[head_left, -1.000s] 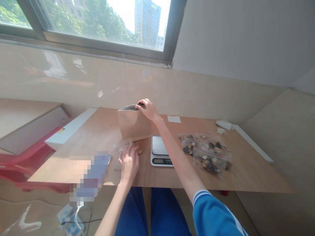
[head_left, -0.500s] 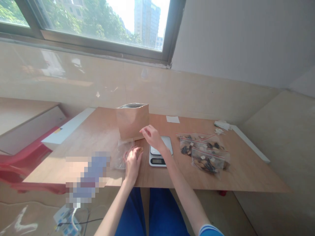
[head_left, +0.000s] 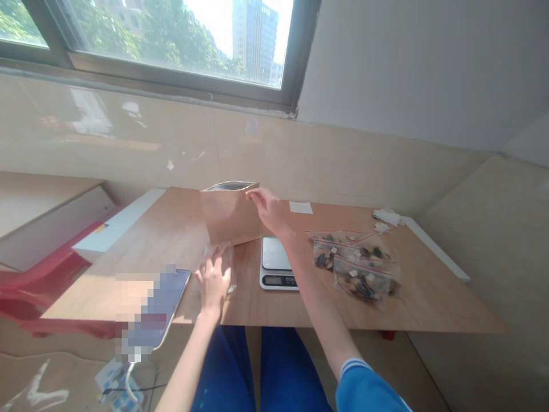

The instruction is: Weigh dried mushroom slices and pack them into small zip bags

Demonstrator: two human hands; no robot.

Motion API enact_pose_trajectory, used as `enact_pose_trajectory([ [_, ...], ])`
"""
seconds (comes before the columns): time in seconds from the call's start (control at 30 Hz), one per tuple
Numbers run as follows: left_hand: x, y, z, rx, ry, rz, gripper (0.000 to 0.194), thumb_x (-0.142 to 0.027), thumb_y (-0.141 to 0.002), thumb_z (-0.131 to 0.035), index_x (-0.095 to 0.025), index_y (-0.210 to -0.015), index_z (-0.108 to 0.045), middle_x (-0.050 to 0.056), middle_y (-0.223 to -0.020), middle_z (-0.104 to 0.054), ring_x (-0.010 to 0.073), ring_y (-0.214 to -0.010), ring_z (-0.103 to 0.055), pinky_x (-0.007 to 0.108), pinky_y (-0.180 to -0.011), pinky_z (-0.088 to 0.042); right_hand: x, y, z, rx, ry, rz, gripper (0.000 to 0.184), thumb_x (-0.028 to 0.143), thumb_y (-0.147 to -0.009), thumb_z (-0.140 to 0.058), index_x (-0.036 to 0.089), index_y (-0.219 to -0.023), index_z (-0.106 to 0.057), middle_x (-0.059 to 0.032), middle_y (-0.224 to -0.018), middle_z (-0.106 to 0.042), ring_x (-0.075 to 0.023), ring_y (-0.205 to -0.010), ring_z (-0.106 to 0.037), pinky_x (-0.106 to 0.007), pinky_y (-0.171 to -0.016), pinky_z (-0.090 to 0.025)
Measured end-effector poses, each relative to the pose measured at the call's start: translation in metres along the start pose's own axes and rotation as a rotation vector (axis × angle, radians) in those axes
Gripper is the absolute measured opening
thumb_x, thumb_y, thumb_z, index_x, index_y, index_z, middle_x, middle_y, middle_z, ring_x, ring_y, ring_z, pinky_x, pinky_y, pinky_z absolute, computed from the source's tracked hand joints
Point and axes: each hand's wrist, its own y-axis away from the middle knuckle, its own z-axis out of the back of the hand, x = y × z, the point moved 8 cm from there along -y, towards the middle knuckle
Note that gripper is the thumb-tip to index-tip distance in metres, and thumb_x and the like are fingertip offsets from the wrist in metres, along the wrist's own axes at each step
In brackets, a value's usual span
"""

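Note:
My right hand (head_left: 268,210) is raised at the upper right side of an upstanding brown paper pouch (head_left: 231,214). Its fingers are pinched, and a tiny tan bit shows at the tips, too small to name. The pouch's mouth gapes, showing a silvery lining. My left hand (head_left: 213,283) lies with fingers spread on clear plastic bags (head_left: 231,280) in front of the pouch. Below my right forearm, which covers its right part, sits a white kitchen scale (head_left: 274,254) with nothing visible on its plate.
Zip bags of dark and tan dried pieces (head_left: 360,280) lie right of the scale. A phone (head_left: 165,309) with a white cable rests at the table's left front edge. Farther back are a white paper (head_left: 301,207) and crumpled white material (head_left: 388,218). A red stool (head_left: 51,263) stands left.
My right hand has risen from above the scale to the pouch's top edge. My left hand has slid left and spread its fingers over the plastic bags.

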Motion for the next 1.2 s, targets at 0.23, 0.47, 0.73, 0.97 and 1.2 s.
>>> enact_pose_trajectory([
  [0.23,0.025,0.012,-0.043,0.349,-0.275,-0.077,0.048,-0.034,-0.089,-0.039,-0.028,-0.136,-0.04,0.012,-0.146,-0.032,0.029,-0.134,-0.028,0.049,-0.107,-0.021,-0.004,-0.063,-0.014,0.105,0.473,0.086,0.026,0.012,-0.092,-0.032,0.018,-0.086,-0.057,-0.0068,-0.096,-0.055,-0.0195,-0.092,-0.05,-0.033,-0.087,-0.039],
  [0.47,0.012,0.021,-0.054,0.428,-0.285,-0.144,0.048,-0.037,-0.087,-0.042,-0.031,-0.135,-0.039,0.01,-0.147,-0.03,0.0292,-0.135,-0.026,0.049,-0.107,-0.02,-0.019,-0.059,-0.03,0.307,0.431,0.077,0.028,0.01,-0.09,-0.033,0.018,-0.081,-0.058,-0.0046,-0.084,-0.056,-0.0162,-0.079,-0.052,-0.028,-0.074,-0.042],
  [0.73,-0.012,0.027,-0.054,0.263,0.089,-0.164,0.042,-0.035,-0.088,-0.036,-0.02,-0.126,-0.049,0.015,-0.13,-0.049,0.0247,-0.123,-0.043,0.045,-0.102,-0.032,-0.004,-0.046,-0.015,0.198,0.286,0.16,0.029,0.017,-0.093,-0.032,0.019,-0.086,-0.059,-0.002,-0.087,-0.053,-0.0132,-0.082,-0.052,-0.025,-0.078,-0.041],
  [0.97,0.024,-0.002,-0.026,-0.001,0.181,0.286,0.054,-0.041,-0.081,-0.044,-0.007,-0.122,-0.045,0.023,-0.116,-0.051,0.034,-0.115,-0.046,0.051,-0.093,-0.036,-0.002,-0.037,-0.003,0.09,0.146,0.162,0.021,0.021,-0.09,-0.041,0.021,-0.096,-0.061,-0.0036,-0.099,-0.057,-0.0146,-0.095,-0.053,-0.026,-0.083,-0.041],
  [1.2,0.033,-0.026,-0.043,0.116,0.235,0.455,0.032,-0.045,-0.071,-0.052,-0.015,-0.079,-0.061,0.021,-0.103,-0.061,0.0405,-0.112,-0.046,0.062,-0.092,-0.028,-0.056,0.048,-0.013,-0.101,0.137,-0.225,0.024,0.019,-0.088,-0.036,0.019,-0.09,-0.06,-0.0064,-0.093,-0.059,-0.0176,-0.09,-0.055,-0.031,-0.083,-0.042],
])
